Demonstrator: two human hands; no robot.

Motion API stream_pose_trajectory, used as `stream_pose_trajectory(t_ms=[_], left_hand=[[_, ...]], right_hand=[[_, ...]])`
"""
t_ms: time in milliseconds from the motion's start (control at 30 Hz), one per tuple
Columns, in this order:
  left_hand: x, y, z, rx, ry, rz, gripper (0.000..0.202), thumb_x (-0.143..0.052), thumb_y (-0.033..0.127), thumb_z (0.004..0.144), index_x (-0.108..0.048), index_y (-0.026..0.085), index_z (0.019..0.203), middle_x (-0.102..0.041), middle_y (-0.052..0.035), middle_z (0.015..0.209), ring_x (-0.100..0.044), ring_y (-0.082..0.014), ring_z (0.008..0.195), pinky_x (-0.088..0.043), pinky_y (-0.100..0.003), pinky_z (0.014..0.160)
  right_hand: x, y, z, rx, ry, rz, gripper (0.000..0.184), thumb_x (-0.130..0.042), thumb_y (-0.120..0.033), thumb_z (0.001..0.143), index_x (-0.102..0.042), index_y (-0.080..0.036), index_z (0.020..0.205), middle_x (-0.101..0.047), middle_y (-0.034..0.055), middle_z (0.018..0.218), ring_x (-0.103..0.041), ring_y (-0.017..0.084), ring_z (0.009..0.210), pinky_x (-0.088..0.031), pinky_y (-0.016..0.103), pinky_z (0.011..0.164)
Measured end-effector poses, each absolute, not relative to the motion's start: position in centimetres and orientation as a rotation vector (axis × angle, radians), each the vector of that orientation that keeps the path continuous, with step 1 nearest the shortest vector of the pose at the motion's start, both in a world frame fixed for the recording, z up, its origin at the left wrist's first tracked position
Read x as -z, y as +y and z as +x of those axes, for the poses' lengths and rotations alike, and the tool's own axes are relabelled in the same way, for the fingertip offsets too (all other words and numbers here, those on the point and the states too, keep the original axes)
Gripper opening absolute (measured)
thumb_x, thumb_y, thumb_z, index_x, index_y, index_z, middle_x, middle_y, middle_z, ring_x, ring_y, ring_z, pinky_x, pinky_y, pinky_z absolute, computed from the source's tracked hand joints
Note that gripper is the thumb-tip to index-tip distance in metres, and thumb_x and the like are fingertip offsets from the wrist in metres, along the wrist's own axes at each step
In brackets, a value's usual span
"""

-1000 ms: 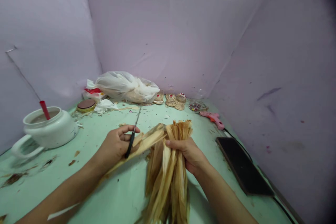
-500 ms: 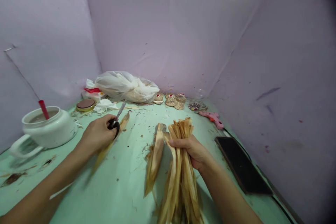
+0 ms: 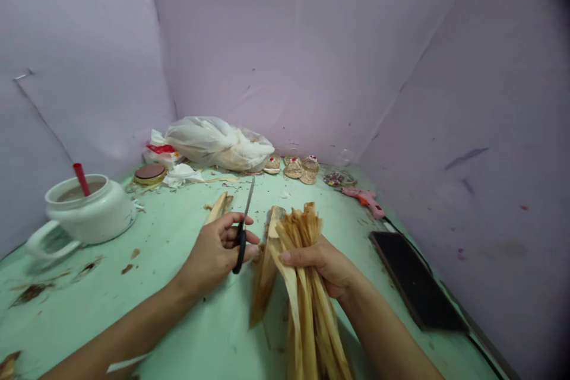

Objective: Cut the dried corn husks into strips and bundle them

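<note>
My right hand (image 3: 327, 264) grips a thick bundle of dried tan husk strips (image 3: 307, 297) that fans out above my fist and runs down toward me. My left hand (image 3: 218, 249) holds black-handled scissors (image 3: 243, 228), blades together and pointing away from me, right beside the bundle. A loose husk strip (image 3: 265, 276) lies on the green table (image 3: 187, 320) between my hands. Another husk piece (image 3: 218, 206) lies just beyond my left hand.
A white pot with a red stick (image 3: 84, 211) stands at the left. At the back lie a white plastic bag (image 3: 218, 145), a round tin (image 3: 149, 173) and small woven pieces (image 3: 296, 167). A pink glue gun (image 3: 365, 200) and a dark flat slab (image 3: 416, 285) lie at the right by the wall.
My left hand swung out to the left with a husk strip, left it on the table, then came back beside the bundle still holding the scissors. The bundle shifted slightly.
</note>
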State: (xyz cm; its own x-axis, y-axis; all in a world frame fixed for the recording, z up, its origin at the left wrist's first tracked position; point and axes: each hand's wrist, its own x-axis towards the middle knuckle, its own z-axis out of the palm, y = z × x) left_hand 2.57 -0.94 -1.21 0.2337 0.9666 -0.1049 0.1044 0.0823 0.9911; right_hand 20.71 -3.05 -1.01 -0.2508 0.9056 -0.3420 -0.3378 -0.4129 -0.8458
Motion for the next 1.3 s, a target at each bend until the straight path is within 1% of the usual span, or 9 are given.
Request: stream_pose_trajectory(t_ms=[167,333,433,533,667,833,1033,1167,1300], left_hand=[[2.2,-1.3,3.9,-1.049,1.120,1.295,0.041,-0.071,0.020,0.054,-0.052,0.016,0.090,-0.059,0.0036,0.062,-0.057,-0.0118,0.058,-0.045,-0.020,0.055],[3.9,-0.3,4.1,-1.443,1.316,1.348,0.039,-0.066,0.024,0.064,-0.050,0.018,0.098,-0.060,-0.0002,0.077,-0.059,-0.0131,0.069,-0.047,-0.022,0.064],[4.5,0.2,4.1,-1.489,1.353,1.425,0.037,-0.064,0.027,0.067,-0.049,0.018,0.101,-0.059,-0.0010,0.081,-0.058,-0.0132,0.070,-0.047,-0.024,0.067],[4.5,0.4,3.4,-1.351,1.248,1.481,0.037,-0.064,0.026,0.067,-0.049,0.018,0.100,-0.057,0.0016,0.073,-0.056,-0.0121,0.065,-0.045,-0.022,0.062],[4.0,0.8,1.5,-0.969,1.129,1.565,0.033,-0.061,0.033,0.068,-0.051,0.016,0.094,-0.051,0.0047,0.059,-0.046,-0.0094,0.051,-0.037,-0.021,0.049],[3.3,0.8,0.5,-0.564,0.974,1.589,0.032,-0.059,0.031,0.065,-0.057,0.015,0.092,-0.057,0.0006,0.065,-0.047,-0.0110,0.053,-0.037,-0.023,0.050],[2.5,0.2,0.8,-0.472,0.920,1.379,0.042,-0.061,0.033,0.058,-0.060,0.014,0.095,-0.059,-0.0016,0.067,-0.053,-0.0130,0.054,-0.040,-0.024,0.050],[2.5,0.2,0.4,-0.447,0.910,1.472,0.035,-0.057,0.026,0.060,-0.063,0.014,0.092,-0.059,-0.0014,0.066,-0.049,-0.0109,0.051,-0.037,-0.022,0.047],[2.4,0.2,0.3,-0.459,0.941,1.560,0.025,-0.054,0.020,0.059,-0.064,0.015,0.081,-0.056,0.0000,0.060,-0.046,-0.0098,0.049,-0.033,-0.020,0.044]], right_hand=[[1.2,-3.6,19.4,-1.916,-0.866,-0.987,0.041,-0.077,-0.017,0.046,-0.066,-0.014,0.085,-0.066,0.0016,0.070,-0.058,0.011,0.056,-0.046,0.021,0.055],[2.1,-3.6,19.2,-2.004,-0.768,-1.017,0.043,-0.077,-0.019,0.047,-0.065,-0.012,0.088,-0.068,0.0063,0.076,-0.061,0.014,0.060,-0.048,0.022,0.055],[2.3,-3.6,19.3,-2.023,-0.734,-1.051,0.040,-0.076,-0.016,0.048,-0.065,-0.013,0.086,-0.065,0.0028,0.064,-0.060,0.013,0.054,-0.046,0.021,0.050],[2.0,-3.1,20.2,-1.939,-0.706,-1.087,0.037,-0.075,-0.015,0.049,-0.064,-0.015,0.084,-0.061,-0.0019,0.055,-0.055,0.010,0.044,-0.043,0.020,0.044],[1.2,-1.8,23.2,-1.813,-0.602,-1.138,0.026,-0.075,-0.017,0.048,-0.063,-0.013,0.071,-0.059,-0.0003,0.050,-0.053,0.010,0.040,-0.042,0.019,0.040],[0.5,-1.4,25.5,-1.749,-0.651,-1.112,0.019,-0.074,-0.017,0.049,-0.060,-0.013,0.062,-0.050,-0.0039,0.043,-0.043,0.005,0.035,-0.035,0.017,0.036],[-0.7,-2.7,23.9,-1.478,-1.162,-1.213,0.026,-0.072,-0.012,0.047,-0.060,-0.015,0.070,-0.054,-0.0033,0.062,-0.048,0.009,0.056,-0.038,0.020,0.052],[-1.3,-3.4,23.1,-1.255,-1.520,-1.377,0.014,-0.065,-0.012,0.056,-0.053,-0.015,0.063,-0.045,-0.0046,0.058,-0.038,0.007,0.053,-0.031,0.020,0.048],[-1.2,-3.7,23.0,-1.187,-1.766,-1.361,0.009,-0.058,-0.015,0.065,-0.050,-0.015,0.061,-0.043,-0.0037,0.058,-0.036,0.008,0.053,-0.028,0.022,0.047]])
